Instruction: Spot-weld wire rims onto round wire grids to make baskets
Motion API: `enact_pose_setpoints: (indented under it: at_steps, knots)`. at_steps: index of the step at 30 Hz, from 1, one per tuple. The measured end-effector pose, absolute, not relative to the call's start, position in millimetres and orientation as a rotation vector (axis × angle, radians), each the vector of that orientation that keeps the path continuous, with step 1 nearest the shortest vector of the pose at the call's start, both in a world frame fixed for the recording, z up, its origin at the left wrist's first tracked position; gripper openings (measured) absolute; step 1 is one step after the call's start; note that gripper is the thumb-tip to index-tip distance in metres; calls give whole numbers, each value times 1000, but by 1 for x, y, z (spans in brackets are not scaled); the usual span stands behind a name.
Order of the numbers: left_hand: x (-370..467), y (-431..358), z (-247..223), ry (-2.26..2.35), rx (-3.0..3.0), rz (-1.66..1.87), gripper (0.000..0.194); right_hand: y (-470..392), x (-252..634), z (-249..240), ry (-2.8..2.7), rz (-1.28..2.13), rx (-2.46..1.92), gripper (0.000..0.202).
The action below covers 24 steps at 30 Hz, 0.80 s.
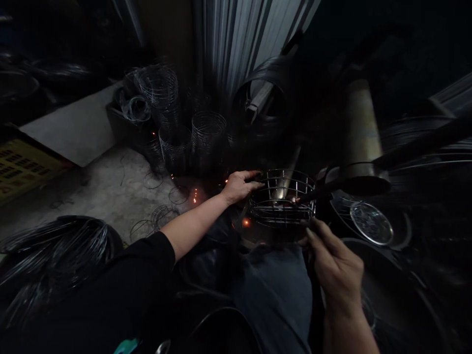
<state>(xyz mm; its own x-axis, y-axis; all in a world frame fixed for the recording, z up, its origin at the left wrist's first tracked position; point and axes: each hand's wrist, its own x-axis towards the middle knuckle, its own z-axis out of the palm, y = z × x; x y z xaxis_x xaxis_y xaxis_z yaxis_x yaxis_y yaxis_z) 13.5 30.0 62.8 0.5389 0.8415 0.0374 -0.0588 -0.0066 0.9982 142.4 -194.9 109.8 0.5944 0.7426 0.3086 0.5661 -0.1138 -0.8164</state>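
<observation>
The wire basket (280, 210) is sitting between the person's two hands, just beyond the fingertips. The left hand (239, 187) is gripping its near-left rim, thumb and forefinger closing on the wire. The right hand (334, 260) is curling at the basket's lower right edge; whether those fingers are pinching the wire or only lying beside it, one cannot tell in the gloom.

The basket is probably handling as light and fairly stiff, its thin bare wire perhaps feeling slick, bending if squeezed hard. The rim is offering the surest hold, away from the metal bar (284, 183) slanting within the rings. Orange sparks (246, 222) are glowing just below the left fingers, so nearby wire may be running hot.

Beyond the left fingers, wire cylinders (209, 130) are standing on the pale floor (121, 187); farther left, a yellow crate (29, 167) is resting. Right of the right fingers, a dark tub (398, 295) is standing. The room is looking dim, a ribbed panel (254, 39) rising behind.
</observation>
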Motion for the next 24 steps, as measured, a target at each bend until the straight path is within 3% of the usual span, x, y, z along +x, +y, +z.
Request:
enact_pose_setpoints:
  at_steps: [5,8,13,15,19,24]
  knots:
    - [18,32,57,699,1348,804,50,-223,132,88,-1010,566,-1809,39]
    - [11,29,44,614,1190,817,61,-248,127,82,-917,635,-1877,37]
    - [-5,7,6,587,1192,575,127,-291,116,77,-655,916,-1837,44]
    - [-1,-6,-6,613,1213,516,140,-303,107,72,-605,1003,-1812,46]
    - [16,-22,-15,625,1055,607,129,-321,91,63,-537,981,-1807,46]
    - [10,-19,-2,606,973,685,109,-338,78,65,-519,1091,-1789,63]
